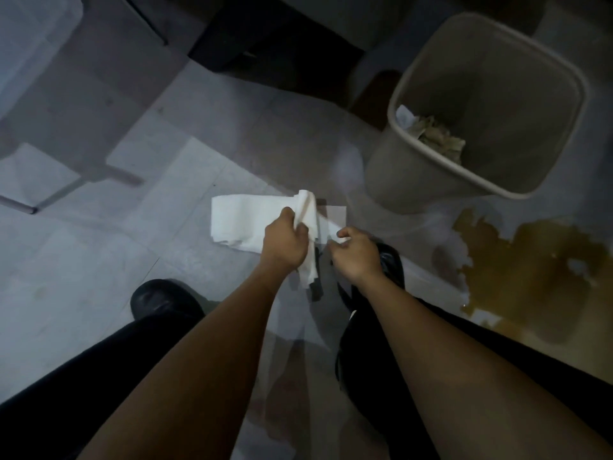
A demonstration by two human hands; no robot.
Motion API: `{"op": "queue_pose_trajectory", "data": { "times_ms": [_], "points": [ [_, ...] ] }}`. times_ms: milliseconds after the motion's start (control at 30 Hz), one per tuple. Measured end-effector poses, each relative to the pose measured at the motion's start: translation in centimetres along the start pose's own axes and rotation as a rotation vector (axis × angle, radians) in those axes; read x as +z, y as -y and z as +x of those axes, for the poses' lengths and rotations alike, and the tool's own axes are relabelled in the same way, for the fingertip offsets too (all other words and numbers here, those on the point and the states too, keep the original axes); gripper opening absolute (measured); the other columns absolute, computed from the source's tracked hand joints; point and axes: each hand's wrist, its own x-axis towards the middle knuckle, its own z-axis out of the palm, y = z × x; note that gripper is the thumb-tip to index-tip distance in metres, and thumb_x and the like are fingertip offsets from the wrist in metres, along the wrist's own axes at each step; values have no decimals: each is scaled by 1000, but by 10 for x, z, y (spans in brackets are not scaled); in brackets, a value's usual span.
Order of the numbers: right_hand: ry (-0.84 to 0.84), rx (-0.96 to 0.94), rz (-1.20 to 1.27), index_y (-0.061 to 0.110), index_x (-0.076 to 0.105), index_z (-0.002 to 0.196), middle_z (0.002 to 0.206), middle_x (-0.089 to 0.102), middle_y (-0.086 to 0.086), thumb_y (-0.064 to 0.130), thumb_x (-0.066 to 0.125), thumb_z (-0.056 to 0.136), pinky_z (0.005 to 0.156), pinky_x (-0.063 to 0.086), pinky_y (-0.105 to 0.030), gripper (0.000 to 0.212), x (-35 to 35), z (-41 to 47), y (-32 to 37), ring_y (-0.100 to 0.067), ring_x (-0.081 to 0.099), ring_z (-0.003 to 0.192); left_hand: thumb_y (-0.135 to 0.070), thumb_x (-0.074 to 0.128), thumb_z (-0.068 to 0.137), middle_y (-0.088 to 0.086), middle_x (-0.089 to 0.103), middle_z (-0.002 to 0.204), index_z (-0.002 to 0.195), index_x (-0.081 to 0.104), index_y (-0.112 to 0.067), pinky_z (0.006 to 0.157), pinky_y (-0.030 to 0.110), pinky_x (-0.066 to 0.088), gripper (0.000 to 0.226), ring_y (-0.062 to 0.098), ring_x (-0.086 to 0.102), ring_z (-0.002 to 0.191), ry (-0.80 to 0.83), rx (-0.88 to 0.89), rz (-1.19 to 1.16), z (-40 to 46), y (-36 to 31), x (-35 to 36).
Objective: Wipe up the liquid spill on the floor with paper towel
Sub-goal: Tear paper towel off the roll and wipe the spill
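Observation:
A white paper towel (242, 220) hangs in the air in front of me, bunched where my left hand (285, 242) grips it. My right hand (356, 254) pinches the towel's right edge, close beside the left hand. A yellow-brown liquid spill (530, 277) spreads over the grey tiled floor to the right of my hands, below the bin. Both hands are above the floor, left of the spill, not touching it.
A beige waste bin (431, 180) stands at the upper right with crumpled stained paper (438, 136) inside. My black shoes (159, 300) and dark trouser legs fill the lower frame. A grey chair leg (20, 202) sits at the left; dark furniture (272, 38) stands at the top.

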Motion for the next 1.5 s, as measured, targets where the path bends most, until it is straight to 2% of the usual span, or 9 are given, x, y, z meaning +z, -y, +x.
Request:
{"op": "queue_pose_trajectory", "data": {
  "times_ms": [167,300,533,800,1000,1100,1200,1333,1500],
  "points": [
    [-55,51,28,18,50,137,129,63,-13,24,58,95,98,51,-36,43,-19,8,3,-30,62,113,-25,48,104,6,56,95,105,53,-5,76,35,43,21,25,54,86,-9,-36,-160,-9,-19,7],
    [-51,14,4,19,51,133,118,67,-11,21,57,97,79,45,-28,37,-31,-4,5,-26,64,103,-24,47,104,8,58,102,105,50,-9,76,33,37,15,23,50,89,-18,-93,-195,-20,-33,-2],
    [-100,-8,4,15,55,128,111,65,-5,16,56,98,78,42,-24,30,-42,-30,19,-19,59,94,-22,46,103,17,61,117,123,52,-6,79,33,37,26,34,57,106,-29,-129,-220,-40,-72,-21],
    [-106,-131,-130,11,63,114,101,66,-7,10,54,94,79,52,-30,22,-48,-68,35,-19,60,90,-19,63,93,7,47,97,123,50,-12,77,37,43,34,36,61,107,-35,-283,-317,-68,-111,-33],
    [-162,47,501,13,48,70,65,45,-2,3,49,93,53,45,-22,25,-69,-75,13,-11,48,53,-17,61,97,13,59,120,127,51,-16,85,40,49,32,34,60,113,-35,-211,-237,-80,-144,-24],
    [-160,67,228,12,52,78,73,47,-2,1,47,94,57,43,-22,20,-82,-74,0,-12,47,63,-16,63,94,11,61,122,123,54,-16,81,39,47,30,33,61,114,-1,-211,-208,-82,-155,-10],
    [-145,55,-67,11,61,110,101,61,-2,11,54,97,75,47,-26,15,-96,-67,-33,-18,58,89,-21,66,93,12,61,128,132,54,-14,91,40,49,41,33,60,118,39,-191,-138,-81,-157,7],
    [-113,100,38,15,59,128,120,67,-8,23,61,95,88,51,-28,34,-108,-56,-77,-27,65,107,-39,55,99,14,63,131,129,61,-14,102,39,47,40,36,59,120,122,-146,-101,-73,-150,36],
    [-146,161,12,13,55,134,131,61,-10,34,66,94,91,44,-25,47,-122,-45,-131,-30,58,119,-34,58,87,15,65,107,89,61,-18,92,53,57,17,37,63,101,239,-144,-228,-68,-152,67]
  ]
}}
